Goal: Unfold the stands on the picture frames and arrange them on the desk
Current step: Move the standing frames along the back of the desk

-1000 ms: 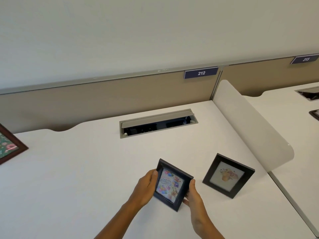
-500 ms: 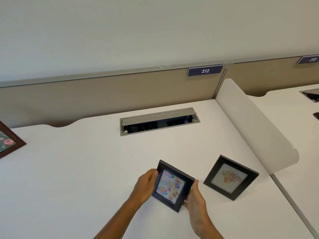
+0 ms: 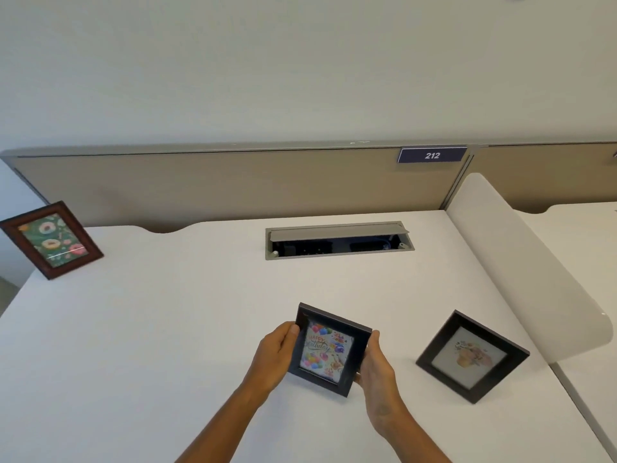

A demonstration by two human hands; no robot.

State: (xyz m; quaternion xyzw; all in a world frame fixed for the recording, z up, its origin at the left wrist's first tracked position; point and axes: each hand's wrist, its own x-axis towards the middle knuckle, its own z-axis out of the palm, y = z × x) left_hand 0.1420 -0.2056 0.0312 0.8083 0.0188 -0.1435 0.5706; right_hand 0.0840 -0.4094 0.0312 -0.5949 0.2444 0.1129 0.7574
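Black birthday frame [image 3: 329,350] is clasped at both side edges by the left hand [image 3: 274,354] and right hand [image 3: 375,362], each grip closed on it, near the front edge of the surface [image 3: 167,329]; placing it seems the step in hand, and next it should rest on its unseen stand before release.

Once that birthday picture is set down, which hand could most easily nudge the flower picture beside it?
The right hand, probably. The black flower frame stands on that hand's side of the birthday frame, nearer to it; the left hand would have to cross over the birthday frame.

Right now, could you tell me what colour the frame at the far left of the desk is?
Reddish-brown wood, seen in the head view: far-left frame.
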